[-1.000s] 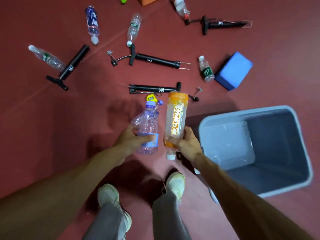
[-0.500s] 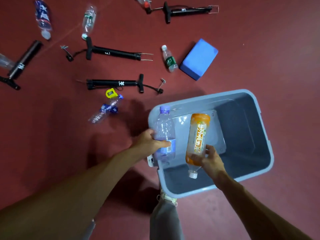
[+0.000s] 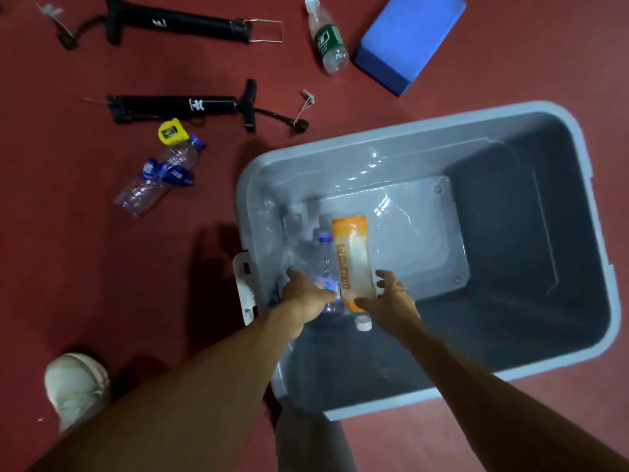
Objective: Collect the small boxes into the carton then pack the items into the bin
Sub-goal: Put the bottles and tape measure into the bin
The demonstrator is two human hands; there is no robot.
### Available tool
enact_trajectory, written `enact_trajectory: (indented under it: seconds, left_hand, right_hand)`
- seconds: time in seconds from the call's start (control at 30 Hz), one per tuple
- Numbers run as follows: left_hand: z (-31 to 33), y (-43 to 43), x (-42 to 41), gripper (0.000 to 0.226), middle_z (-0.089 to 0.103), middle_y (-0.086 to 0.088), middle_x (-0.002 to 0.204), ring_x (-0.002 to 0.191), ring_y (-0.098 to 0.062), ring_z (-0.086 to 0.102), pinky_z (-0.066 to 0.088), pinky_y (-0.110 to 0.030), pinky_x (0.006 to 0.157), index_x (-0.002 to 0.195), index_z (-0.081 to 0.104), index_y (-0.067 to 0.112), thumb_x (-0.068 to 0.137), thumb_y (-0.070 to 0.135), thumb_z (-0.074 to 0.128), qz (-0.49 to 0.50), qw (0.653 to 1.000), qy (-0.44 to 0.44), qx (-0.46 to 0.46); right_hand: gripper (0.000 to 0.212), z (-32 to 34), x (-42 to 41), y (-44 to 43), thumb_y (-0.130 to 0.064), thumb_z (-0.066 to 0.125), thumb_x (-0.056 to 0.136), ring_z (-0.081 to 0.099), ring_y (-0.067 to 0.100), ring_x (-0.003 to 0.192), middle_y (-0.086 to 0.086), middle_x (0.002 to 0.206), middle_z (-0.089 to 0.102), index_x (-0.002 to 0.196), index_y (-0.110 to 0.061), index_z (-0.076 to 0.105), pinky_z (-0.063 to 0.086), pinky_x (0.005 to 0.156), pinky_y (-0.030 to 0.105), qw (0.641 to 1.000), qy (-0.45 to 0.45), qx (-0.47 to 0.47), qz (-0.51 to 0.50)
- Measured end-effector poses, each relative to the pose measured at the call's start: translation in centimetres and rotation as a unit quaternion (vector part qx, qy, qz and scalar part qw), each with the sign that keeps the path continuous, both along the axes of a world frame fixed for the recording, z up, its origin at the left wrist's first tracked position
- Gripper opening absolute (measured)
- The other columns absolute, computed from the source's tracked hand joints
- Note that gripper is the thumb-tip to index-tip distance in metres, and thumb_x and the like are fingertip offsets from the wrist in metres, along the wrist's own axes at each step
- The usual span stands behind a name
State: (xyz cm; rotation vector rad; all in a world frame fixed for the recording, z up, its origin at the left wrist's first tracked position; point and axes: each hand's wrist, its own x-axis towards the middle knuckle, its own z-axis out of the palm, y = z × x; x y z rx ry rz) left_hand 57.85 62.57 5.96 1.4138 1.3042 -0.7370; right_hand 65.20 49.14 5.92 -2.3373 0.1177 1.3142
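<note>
Both my hands reach down inside the light grey bin. My left hand grips a clear bottle with a purple cap low against the bin's left wall. Right beside it is an orange bottle with its white cap pointing toward me. My right hand is at the orange bottle's right side with fingers spread; the thumb lies across the bottle's neck end. The two bottles lie side by side, almost touching.
On the red floor left of the bin lie a crushed clear bottle, a yellow tape measure and two black hand pumps. A green-label bottle and a blue block lie beyond the bin. My shoe stands lower left.
Both hands have gone from above the bin's rim down into it with the bottles. My right hand's fingers have spread off the orange bottle. The view has moved closer to the bin.
</note>
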Motion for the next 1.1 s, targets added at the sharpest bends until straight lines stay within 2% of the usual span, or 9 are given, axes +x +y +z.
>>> enact_trajectory:
  seconds: [0.07, 0.13, 0.23, 0.4, 0.6, 0.73, 0.87, 1.0, 1.1]
  left_hand:
    - [1.4, 0.5, 0.2, 0.059, 0.050, -0.005, 0.123, 0.110, -0.023, 0.051, 0.035, -0.022, 0.075, 0.129, 0.033, 0.013, 0.083, 0.023, 0.068, -0.018, 1.000, -0.002, 0.003]
    - [3.3, 1.8, 0.5, 0.064, 0.055, -0.006, 0.126, 0.112, -0.025, 0.056, 0.042, -0.025, 0.078, 0.134, 0.036, 0.012, 0.081, 0.022, 0.070, -0.033, 0.999, -0.006, -0.005]
    - [7.9, 4.9, 1.9, 0.059, 0.060, -0.007, 0.111, 0.091, -0.022, 0.059, 0.049, -0.030, 0.073, 0.128, 0.047, 0.012, 0.076, 0.015, 0.075, -0.008, 0.999, -0.039, -0.023]
    - [18.3, 12.9, 4.1, 0.046, 0.058, -0.005, 0.086, 0.081, -0.022, 0.055, 0.051, -0.042, 0.082, 0.118, 0.052, 0.009, 0.076, 0.008, 0.072, 0.023, 0.995, -0.091, 0.015]
    - [25.4, 25.7, 2.8, 0.032, 0.062, -0.006, 0.084, 0.070, -0.019, 0.055, 0.045, -0.028, 0.066, 0.111, 0.057, 0.014, 0.081, 0.009, 0.067, 0.000, 0.987, -0.143, 0.073]
    - [25.1, 34.7, 0.6, 0.019, 0.062, -0.003, 0.081, 0.077, -0.018, 0.055, 0.043, -0.028, 0.074, 0.087, 0.060, 0.021, 0.075, 0.016, 0.073, 0.004, 0.986, -0.141, 0.088]
    - [22.5, 43.0, -2.7, 0.058, 0.062, -0.005, 0.088, 0.080, -0.019, 0.056, 0.043, -0.026, 0.066, 0.099, 0.060, 0.018, 0.046, 0.039, 0.064, -0.018, 0.990, -0.115, 0.081]
    - [18.8, 48.8, -6.2, 0.044, 0.066, -0.004, 0.097, 0.088, -0.022, 0.061, 0.045, -0.028, 0.076, 0.100, 0.059, 0.021, 0.059, 0.035, 0.066, -0.029, 0.993, -0.080, 0.085]
    - [14.7, 49.8, -8.0, 0.032, 0.065, -0.007, 0.105, 0.103, -0.026, 0.061, 0.046, -0.033, 0.090, 0.102, 0.056, 0.020, 0.074, 0.030, 0.068, -0.022, 0.995, -0.069, 0.074]
  right_hand:
    - [0.065, 0.8, 0.0, 0.1, -0.020, 0.072, 0.078, 0.057, 0.027, 0.115, 0.010, 0.131, 0.055, 0.137, -0.014, 0.043, 0.045, 0.089, 0.030, 1.000, 0.007, -0.012, 0.007]
    - [0.056, 2.5, 0.3, 0.3, -0.018, 0.067, 0.082, 0.059, 0.026, 0.109, 0.009, 0.127, 0.058, 0.134, -0.014, 0.046, 0.039, 0.076, 0.023, 1.000, 0.013, -0.014, 0.002]
    - [0.049, 6.5, 1.5, 1.6, -0.016, 0.065, 0.085, 0.057, 0.023, 0.102, 0.008, 0.126, 0.058, 0.132, -0.014, 0.048, 0.031, 0.067, 0.017, 1.000, 0.009, -0.004, -0.016]
    - [0.042, 16.3, 3.8, 7.3, -0.018, 0.063, 0.087, 0.059, 0.024, 0.109, 0.009, 0.124, 0.060, 0.127, -0.014, 0.052, 0.043, 0.087, 0.027, 0.999, -0.023, 0.036, -0.028]
    - [0.037, 24.0, 3.5, 18.7, -0.021, 0.060, 0.089, 0.057, 0.021, 0.096, 0.004, 0.118, 0.059, 0.125, -0.015, 0.053, 0.043, 0.084, 0.026, 0.993, -0.044, 0.102, -0.037]
    - [0.029, 23.3, 1.5, 27.6, -0.021, 0.064, 0.086, 0.059, 0.025, 0.095, 0.004, 0.107, 0.063, 0.113, -0.011, 0.058, 0.046, 0.090, 0.032, 0.992, -0.055, 0.098, -0.050]
    - [0.032, 19.7, -1.7, 35.2, -0.020, 0.068, 0.081, 0.063, 0.024, 0.083, 0.008, 0.106, 0.068, 0.112, -0.015, 0.060, 0.054, 0.087, 0.044, 0.989, -0.027, 0.070, -0.131]
    - [0.037, 16.8, -4.5, 40.8, -0.016, 0.067, 0.082, 0.062, 0.023, 0.073, 0.006, 0.102, 0.066, 0.118, -0.013, 0.058, 0.055, 0.086, 0.046, 0.984, 0.011, 0.060, -0.169]
    - [0.035, 14.5, -5.3, 43.4, -0.018, 0.067, 0.082, 0.064, 0.025, 0.087, 0.005, 0.103, 0.065, 0.116, -0.017, 0.058, 0.053, 0.088, 0.046, 0.989, 0.007, 0.050, -0.136]
